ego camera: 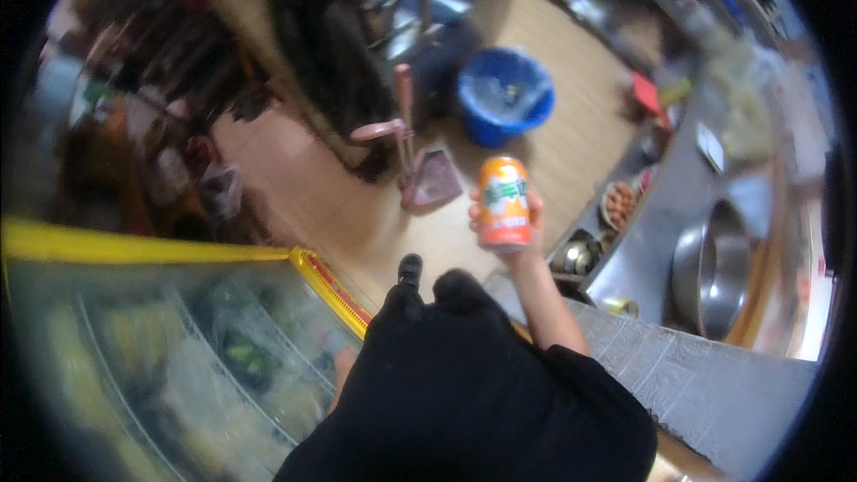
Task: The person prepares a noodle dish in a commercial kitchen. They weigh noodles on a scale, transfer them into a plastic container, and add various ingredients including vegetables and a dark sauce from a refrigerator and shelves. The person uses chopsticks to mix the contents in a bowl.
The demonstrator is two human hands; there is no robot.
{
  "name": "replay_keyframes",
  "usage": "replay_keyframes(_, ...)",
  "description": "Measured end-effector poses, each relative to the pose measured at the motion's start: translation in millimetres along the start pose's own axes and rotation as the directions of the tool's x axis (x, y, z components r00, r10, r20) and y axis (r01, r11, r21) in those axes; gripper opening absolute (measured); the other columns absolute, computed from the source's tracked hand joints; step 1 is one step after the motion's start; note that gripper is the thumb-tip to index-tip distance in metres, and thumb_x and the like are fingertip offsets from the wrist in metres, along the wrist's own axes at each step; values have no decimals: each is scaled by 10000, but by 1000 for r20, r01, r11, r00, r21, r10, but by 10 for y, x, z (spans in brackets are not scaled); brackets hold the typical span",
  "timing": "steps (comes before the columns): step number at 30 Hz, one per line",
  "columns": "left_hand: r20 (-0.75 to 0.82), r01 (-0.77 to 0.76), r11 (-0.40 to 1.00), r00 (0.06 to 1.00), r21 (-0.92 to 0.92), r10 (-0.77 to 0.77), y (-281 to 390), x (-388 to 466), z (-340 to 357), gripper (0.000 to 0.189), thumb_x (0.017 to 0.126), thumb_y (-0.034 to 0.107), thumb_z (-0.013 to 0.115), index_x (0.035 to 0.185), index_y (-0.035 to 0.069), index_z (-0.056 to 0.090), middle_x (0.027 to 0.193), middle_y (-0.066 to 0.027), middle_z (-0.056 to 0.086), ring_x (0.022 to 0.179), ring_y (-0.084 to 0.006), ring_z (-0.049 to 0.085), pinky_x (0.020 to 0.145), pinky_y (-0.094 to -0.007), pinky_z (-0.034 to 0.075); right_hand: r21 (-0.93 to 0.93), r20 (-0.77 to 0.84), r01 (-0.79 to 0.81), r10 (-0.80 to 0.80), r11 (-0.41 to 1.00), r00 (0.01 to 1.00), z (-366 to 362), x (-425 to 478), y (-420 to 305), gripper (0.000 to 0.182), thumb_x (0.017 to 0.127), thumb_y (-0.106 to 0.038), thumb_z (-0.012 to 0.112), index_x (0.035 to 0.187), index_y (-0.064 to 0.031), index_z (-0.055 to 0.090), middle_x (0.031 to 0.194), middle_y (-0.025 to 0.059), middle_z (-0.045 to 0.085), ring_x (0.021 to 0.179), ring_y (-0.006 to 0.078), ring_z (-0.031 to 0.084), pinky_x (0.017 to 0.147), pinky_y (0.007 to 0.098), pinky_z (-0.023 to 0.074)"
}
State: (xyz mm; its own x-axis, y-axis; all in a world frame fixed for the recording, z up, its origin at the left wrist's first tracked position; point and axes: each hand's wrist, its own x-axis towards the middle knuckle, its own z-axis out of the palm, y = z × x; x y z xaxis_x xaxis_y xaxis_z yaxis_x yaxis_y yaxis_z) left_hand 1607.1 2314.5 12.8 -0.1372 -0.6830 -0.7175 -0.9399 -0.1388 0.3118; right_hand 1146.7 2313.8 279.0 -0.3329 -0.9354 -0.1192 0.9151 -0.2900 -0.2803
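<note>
My right hand (522,256) holds an orange drinks can (505,204) with green and white writing, its fingers wrapped around both sides. The can is in front of my body, above the tiled floor. Beside my black clothing, a bit of my left hand or wrist (340,358) shows at the edge of the glass-topped display case (181,361); blur hides its fingers and whether it holds anything. Beyond the can stands a blue bucket (507,97) with a clear liner, next to a pink long-handled dustpan (432,177).
To the right runs a metal counter (636,268) with a large steel bowl (711,271); a bowl of eggs (619,205) and metal pots (577,254) sit on a lower shelf. The case's yellow edge (147,244) borders the left. A dark upright object (328,60) stands ahead.
</note>
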Motion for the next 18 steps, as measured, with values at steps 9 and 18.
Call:
replay_keyframes(9, 143, -495, 760, 864, 422, 483, 2171, 1488, -545, 337, 775, 204, 521, 1033, -5, 578, 991, -235, 586, 953, -354, 559, 844, -403, 435, 48, -323, 480, -441, 876, 837, -741, -394, -1041, 635, 853, -575, 344, 1192, -45, 425, 961, 195, 557, 764, 293, 594, 621, 386, 528)
replay_keyframes(18, 490, -697, 637, 703, 331, 516, 5444, 1949, 658, 380, 772, 273, 552, 1095, 76, 578, 1028, -226, 582, 993, -347, 550, 870, -403, 418, 217, -286, 652, -591, 726, 754, -1391, -168, -3306, 645, 823, -575, 400, 1178, -37, 428, 926, 193, 535, 722, 289, 568, 603, 398, 502)
